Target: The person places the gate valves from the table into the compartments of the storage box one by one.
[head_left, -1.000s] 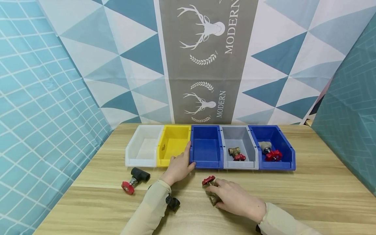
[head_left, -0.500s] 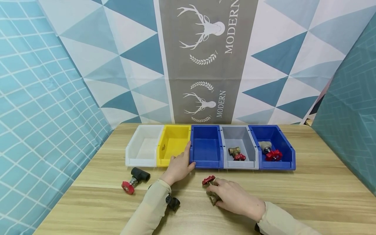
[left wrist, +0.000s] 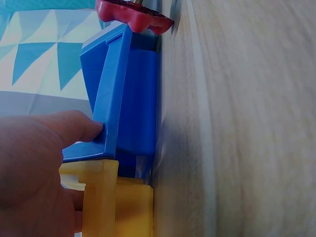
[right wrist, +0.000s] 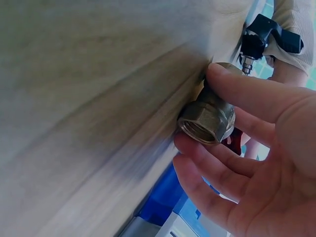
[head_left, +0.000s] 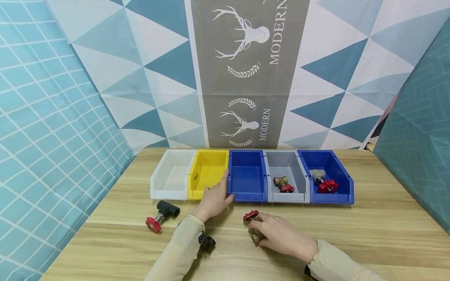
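Observation:
My right hand [head_left: 283, 238] holds a brass gate valve [head_left: 256, 236] with a red handwheel [head_left: 251, 215], low over the table. In the right wrist view, thumb and fingers pinch the brass valve body [right wrist: 207, 118] and its threaded opening shows. My left hand [head_left: 213, 200] rests on the bins, index finger straight along the divider between the yellow bin [head_left: 207, 153] and the middle blue bin [head_left: 247, 197]. In the left wrist view its thumb [left wrist: 81, 126] touches the blue bin's front edge; the other fingers are partly hidden behind the yellow one.
A black tee valve [head_left: 168, 209] with a red wheel lies left on the table [head_left: 116, 249]. A white bin [head_left: 168, 194] ends the row at left. The grey bin [head_left: 288, 198] holds a brass valve; the right blue bin [head_left: 332, 198] holds a pale grey valve.
The right hand and the brass valve have shifted very slightly, with the valve still in its grip. The left hand keeps its place on the bins.

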Demonstrator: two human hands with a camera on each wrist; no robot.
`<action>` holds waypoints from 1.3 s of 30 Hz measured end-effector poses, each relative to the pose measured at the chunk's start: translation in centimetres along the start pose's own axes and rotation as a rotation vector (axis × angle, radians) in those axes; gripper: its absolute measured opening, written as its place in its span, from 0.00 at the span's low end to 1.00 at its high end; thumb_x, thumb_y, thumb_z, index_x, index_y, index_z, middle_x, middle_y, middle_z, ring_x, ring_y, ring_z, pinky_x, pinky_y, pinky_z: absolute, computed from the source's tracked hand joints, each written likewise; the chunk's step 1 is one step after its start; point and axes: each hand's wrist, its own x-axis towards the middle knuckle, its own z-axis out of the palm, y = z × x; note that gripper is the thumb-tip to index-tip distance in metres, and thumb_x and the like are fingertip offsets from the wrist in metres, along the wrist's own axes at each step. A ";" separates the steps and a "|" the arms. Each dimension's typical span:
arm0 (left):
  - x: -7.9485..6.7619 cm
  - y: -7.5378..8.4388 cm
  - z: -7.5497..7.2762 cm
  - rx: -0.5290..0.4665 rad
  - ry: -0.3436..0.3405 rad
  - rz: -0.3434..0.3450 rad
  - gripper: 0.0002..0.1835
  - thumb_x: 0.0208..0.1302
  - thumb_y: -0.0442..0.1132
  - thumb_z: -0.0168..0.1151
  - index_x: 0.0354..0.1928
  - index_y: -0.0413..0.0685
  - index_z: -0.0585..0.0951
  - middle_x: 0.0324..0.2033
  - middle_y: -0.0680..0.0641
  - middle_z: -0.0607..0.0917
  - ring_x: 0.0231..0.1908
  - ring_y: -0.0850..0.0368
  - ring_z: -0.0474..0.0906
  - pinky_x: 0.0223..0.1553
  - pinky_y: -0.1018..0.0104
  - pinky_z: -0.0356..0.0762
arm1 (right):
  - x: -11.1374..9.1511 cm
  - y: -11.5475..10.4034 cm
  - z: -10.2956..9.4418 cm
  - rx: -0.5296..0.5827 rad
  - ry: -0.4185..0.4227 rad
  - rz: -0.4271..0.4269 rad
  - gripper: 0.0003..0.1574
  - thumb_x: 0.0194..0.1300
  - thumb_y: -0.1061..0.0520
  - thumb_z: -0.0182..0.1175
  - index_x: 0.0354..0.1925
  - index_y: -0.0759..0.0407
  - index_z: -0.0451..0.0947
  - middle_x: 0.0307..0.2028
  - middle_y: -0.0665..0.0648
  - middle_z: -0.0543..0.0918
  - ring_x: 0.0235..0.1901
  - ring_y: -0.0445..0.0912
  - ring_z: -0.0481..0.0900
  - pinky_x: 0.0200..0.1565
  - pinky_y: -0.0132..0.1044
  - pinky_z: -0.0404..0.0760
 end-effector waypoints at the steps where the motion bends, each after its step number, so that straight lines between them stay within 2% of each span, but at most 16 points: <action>1: 0.0 0.0 0.0 0.000 -0.002 -0.002 0.45 0.61 0.51 0.56 0.70 0.46 0.41 0.47 0.40 0.80 0.46 0.48 0.78 0.46 0.46 0.64 | 0.0 0.0 0.0 0.000 0.001 0.000 0.24 0.44 0.56 0.71 0.42 0.50 0.77 0.35 0.49 0.76 0.31 0.41 0.76 0.32 0.35 0.76; 15: -0.2 0.0 -0.1 -0.011 -0.002 0.000 0.45 0.61 0.50 0.56 0.70 0.45 0.41 0.46 0.39 0.81 0.45 0.47 0.78 0.46 0.45 0.64 | 0.3 0.3 -0.8 0.024 0.069 -0.016 0.30 0.40 0.59 0.72 0.46 0.53 0.77 0.35 0.50 0.76 0.31 0.40 0.75 0.34 0.33 0.76; 24: -0.1 -0.2 0.0 -0.018 -0.003 -0.001 0.46 0.61 0.50 0.57 0.71 0.46 0.40 0.48 0.39 0.80 0.46 0.47 0.78 0.48 0.44 0.63 | 2.0 0.9 -2.2 -0.019 0.158 -0.009 0.24 0.44 0.56 0.71 0.43 0.53 0.77 0.30 0.49 0.74 0.24 0.38 0.70 0.24 0.29 0.69; 32: 0.0 0.0 -0.1 -0.021 -0.005 -0.003 0.46 0.60 0.49 0.57 0.70 0.46 0.41 0.48 0.39 0.80 0.46 0.46 0.78 0.47 0.44 0.64 | 3.5 1.7 -2.8 -0.004 0.209 -0.002 0.24 0.50 0.57 0.67 0.47 0.56 0.76 0.35 0.54 0.77 0.27 0.40 0.74 0.28 0.32 0.75; 39: 0.0 -0.1 0.0 -0.015 0.001 0.003 0.46 0.61 0.49 0.57 0.70 0.46 0.41 0.48 0.39 0.80 0.46 0.47 0.78 0.47 0.44 0.64 | 5.0 2.3 -3.1 0.003 0.226 0.045 0.26 0.53 0.55 0.65 0.51 0.55 0.74 0.39 0.54 0.78 0.29 0.40 0.75 0.32 0.32 0.77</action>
